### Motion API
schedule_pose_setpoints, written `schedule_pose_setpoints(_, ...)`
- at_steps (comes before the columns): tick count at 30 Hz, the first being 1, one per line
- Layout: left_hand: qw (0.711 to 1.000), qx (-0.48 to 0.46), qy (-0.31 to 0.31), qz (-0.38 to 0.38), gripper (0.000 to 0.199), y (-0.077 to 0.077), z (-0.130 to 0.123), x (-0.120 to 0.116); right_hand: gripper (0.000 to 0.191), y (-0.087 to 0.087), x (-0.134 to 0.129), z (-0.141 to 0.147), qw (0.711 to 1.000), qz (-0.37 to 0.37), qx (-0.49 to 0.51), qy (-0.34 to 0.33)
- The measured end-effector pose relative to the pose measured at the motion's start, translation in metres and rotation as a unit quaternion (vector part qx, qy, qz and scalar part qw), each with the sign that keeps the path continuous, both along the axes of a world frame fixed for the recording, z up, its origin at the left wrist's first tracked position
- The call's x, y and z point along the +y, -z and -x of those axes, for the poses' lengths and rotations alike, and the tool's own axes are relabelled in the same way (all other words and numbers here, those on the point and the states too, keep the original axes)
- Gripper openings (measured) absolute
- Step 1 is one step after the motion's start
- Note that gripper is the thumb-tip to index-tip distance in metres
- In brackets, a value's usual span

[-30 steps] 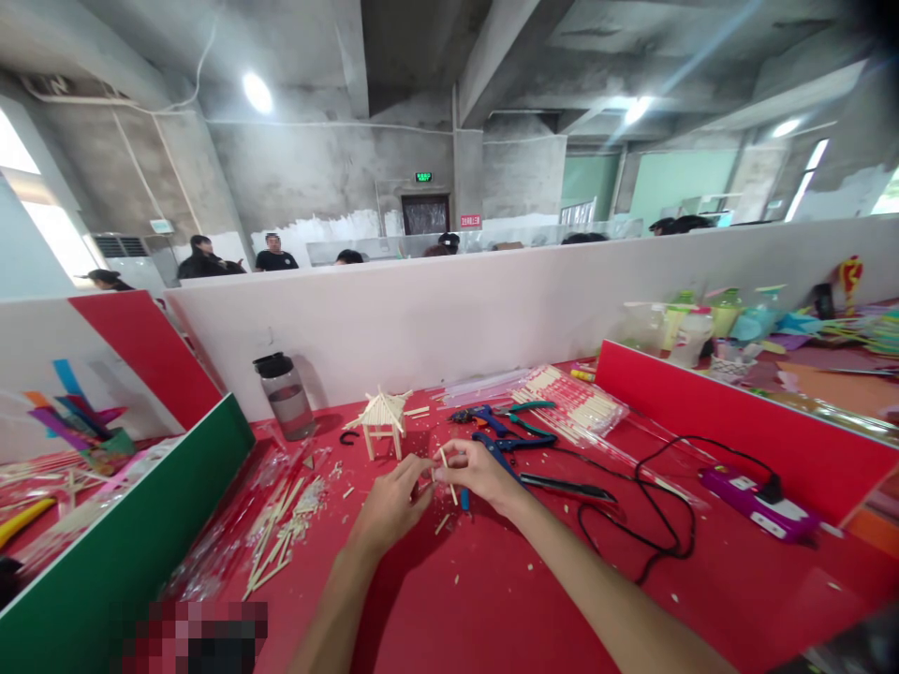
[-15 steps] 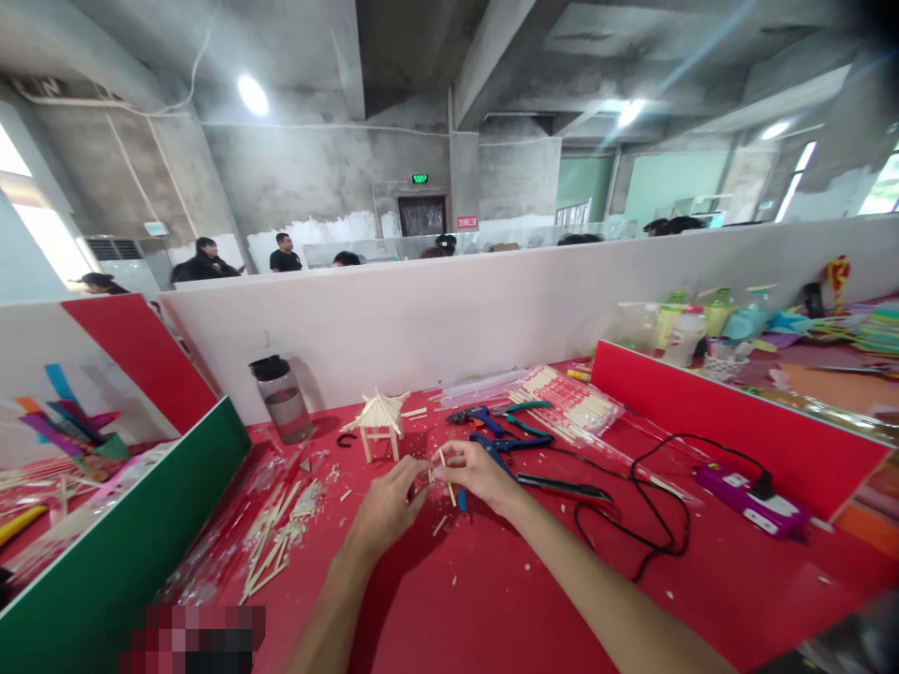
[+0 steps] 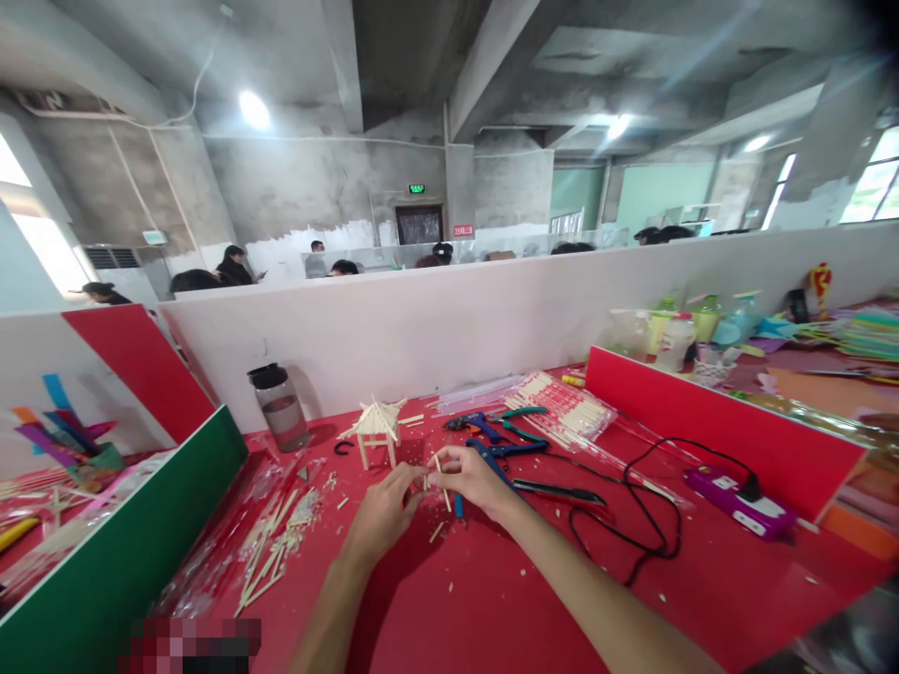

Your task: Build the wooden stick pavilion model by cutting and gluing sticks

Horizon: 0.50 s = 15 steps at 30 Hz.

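Observation:
My right hand (image 3: 474, 479) pinches a thin wooden stick (image 3: 445, 494), which slants down toward the red table. Close beside it, my left hand (image 3: 388, 501) has its thumb and fingers together on a small piece of wooden stick (image 3: 425, 481), partly hidden by the fingers. The two hands almost meet. Just behind my left hand stands a small pavilion model (image 3: 379, 423) built of wooden sticks, with a peaked roof on posts. A blue glue gun (image 3: 495, 449) lies behind my right hand, its blue handle tip showing below the fingers.
Right of my hands lie green-handled pliers (image 3: 523, 432), a black utility knife (image 3: 560, 492), a black cable (image 3: 678, 524) and a purple power strip (image 3: 737, 505). Packed sticks (image 3: 562, 402) lie behind. Loose sticks (image 3: 271, 552) and a bottle (image 3: 279, 407) are left. Green (image 3: 140, 524) and red (image 3: 716, 426) boards flank the table.
The view has shifted slightly. Both hands stay together in almost the same place with the same stick in my right hand. In the background, people have changed position.

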<state>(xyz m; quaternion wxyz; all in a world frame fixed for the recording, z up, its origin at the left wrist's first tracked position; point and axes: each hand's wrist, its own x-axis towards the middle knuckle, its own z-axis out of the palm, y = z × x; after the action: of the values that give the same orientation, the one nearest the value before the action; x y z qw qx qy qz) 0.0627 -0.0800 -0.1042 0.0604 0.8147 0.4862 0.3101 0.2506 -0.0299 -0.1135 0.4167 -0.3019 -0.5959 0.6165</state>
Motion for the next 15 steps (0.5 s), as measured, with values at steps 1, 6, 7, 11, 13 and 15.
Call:
schedule_pose_setpoints(1,1.0,0.0,0.0,-0.001,0.025,0.001,0.0003,0.0004,0.039,-0.0008,-0.0007,0.0002,1.0,-0.001,0.0,0.0)
schedule_pose_setpoints(6,1.0,-0.001,-0.004,-0.009,0.026,0.0043,0.0016,0.0017,0.039,-0.0048,-0.0032,0.0013,1.0,-0.005,-0.005,0.004)
schedule_pose_setpoints(7,1.0,-0.001,-0.003,-0.009,0.027,0.0044,0.0016,0.0016,0.039,-0.0052,-0.0031,0.0014,1.0,-0.004,-0.003,0.004)
schedule_pose_setpoints(11,1.0,0.002,-0.001,-0.011,0.03,0.0046,0.0017,0.0013,0.04,-0.0046,-0.0014,0.0012,1.0,0.006,0.005,0.006)
schedule_pose_setpoints(13,1.0,0.004,0.003,-0.013,0.031,0.0051,0.002,0.0017,0.04,-0.0035,-0.0003,0.0011,1.0,0.011,0.006,0.007)
schedule_pose_setpoints(15,1.0,0.003,0.008,-0.018,0.03,0.0061,0.0027,0.0027,0.04,-0.0019,0.0008,0.0011,1.0,0.013,0.008,0.009)
